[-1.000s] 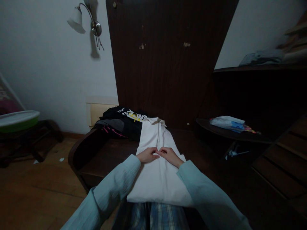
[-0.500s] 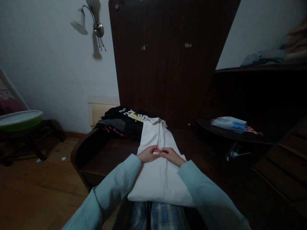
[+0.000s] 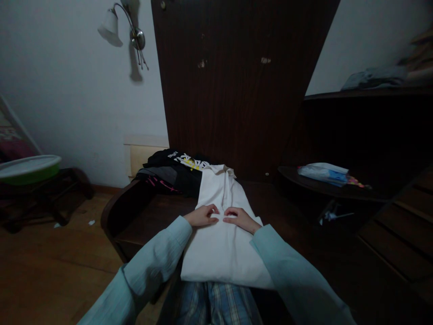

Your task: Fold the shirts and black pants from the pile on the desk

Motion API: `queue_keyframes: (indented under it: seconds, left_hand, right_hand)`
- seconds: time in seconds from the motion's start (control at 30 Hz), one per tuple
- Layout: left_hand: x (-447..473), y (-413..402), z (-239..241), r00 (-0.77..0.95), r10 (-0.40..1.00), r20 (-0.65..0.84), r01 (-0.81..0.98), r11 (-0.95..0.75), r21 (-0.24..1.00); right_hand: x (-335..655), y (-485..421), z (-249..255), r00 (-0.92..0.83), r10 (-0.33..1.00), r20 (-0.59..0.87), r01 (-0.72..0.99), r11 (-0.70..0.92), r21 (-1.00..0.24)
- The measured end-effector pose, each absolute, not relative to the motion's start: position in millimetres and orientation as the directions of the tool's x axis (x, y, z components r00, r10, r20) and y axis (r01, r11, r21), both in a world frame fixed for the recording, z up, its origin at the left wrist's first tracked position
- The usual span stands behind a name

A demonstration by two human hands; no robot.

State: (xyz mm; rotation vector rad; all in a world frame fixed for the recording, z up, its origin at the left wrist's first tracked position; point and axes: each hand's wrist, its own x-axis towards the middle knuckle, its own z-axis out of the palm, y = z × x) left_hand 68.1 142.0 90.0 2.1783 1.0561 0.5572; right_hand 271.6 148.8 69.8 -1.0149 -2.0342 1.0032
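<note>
At your far left, a shallow green basin with a white rim [image 3: 29,167] sits on a dark low stool [image 3: 50,198] over the brown wooden floor [image 3: 50,262], and a frosted-glass wall lamp [image 3: 111,27] hangs on the white wall above. Nearer the middle, a heap of black and grey clothes with white and yellow print [image 3: 172,169] lies at the back left corner of the dark wooden bench [image 3: 149,216] in front of you.

Your left hand [image 3: 203,215] rests palm down on the long white collared garment [image 3: 223,253], with its fingers loosely spread and pressing the cloth. It closes around nothing. The garment lies along the bench, its collar end touching the dark heap and its near end hanging over your blue plaid trousers [image 3: 219,307]. Your right hand [image 3: 238,218] lies just beside the left one, also flat and released on the cloth, and the fingertips of the two hands are close together but apart near the garment's middle line.

The garment looks already folded inward at both sides into a narrow strip with no sleeve showing. It has not yet been folded across its length, and the heap beside it looks unsorted.

To your right, a white and blue plastic packet [image 3: 323,174] lies on a rounded dark shelf [image 3: 338,192]. Higher up, a folded grey cloth [image 3: 372,77] sits on an upper ledge.
</note>
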Motion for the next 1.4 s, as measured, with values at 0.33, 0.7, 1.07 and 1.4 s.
queue_keyframes:
  seconds: [0.33, 0.7, 1.07, 1.4]
  left_hand:
    - [16, 131, 101, 0.523, 0.846, 0.103, 0.467, -0.385, 0.796]
    - [25, 138, 86, 0.402, 0.878, 0.260, 0.467, -0.441, 0.767]
    - [10, 137, 64, 0.259, 0.925, 0.278, 0.497, -0.374, 0.783]
    - [11, 135, 67, 0.278, 0.908, 0.313, 0.523, -0.416, 0.743]
  right_hand:
    - [274, 149, 72, -0.515, 0.837, 0.187, 0.404, 0.429, -0.808]
    - [272, 147, 74, -0.442, 0.877, 0.189, 0.415, 0.387, -0.824]
    - [270, 150, 67, -0.440, 0.854, 0.277, 0.427, 0.471, -0.772]
    - [267, 144, 70, -0.249, 0.919, 0.307, 0.729, 0.386, -0.565]
